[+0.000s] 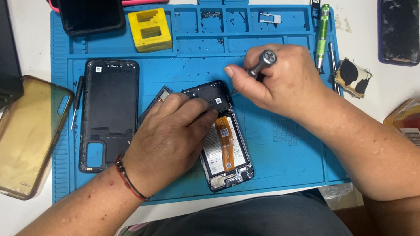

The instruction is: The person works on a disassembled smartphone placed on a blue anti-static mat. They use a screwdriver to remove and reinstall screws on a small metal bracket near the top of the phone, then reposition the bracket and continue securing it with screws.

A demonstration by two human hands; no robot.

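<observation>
An opened phone point(221, 139), its back removed, was lying near the middle of the blue mat point(287, 162). It was pressed down by the left hand point(168, 142), the fingers laid flat over its upper part. A small screwdriver point(261, 64) was gripped by the closed right hand point(278, 83), the tip set at the phone's top edge. The black back cover point(108, 110) was left just beside, with a yellowed clear case point(23, 136) further left.

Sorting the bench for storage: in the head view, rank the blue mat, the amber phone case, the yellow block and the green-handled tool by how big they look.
1. blue mat
2. amber phone case, far smaller than the mat
3. yellow block
4. green-handled tool: longer than the block but much thinner, so these last two are close.
</observation>
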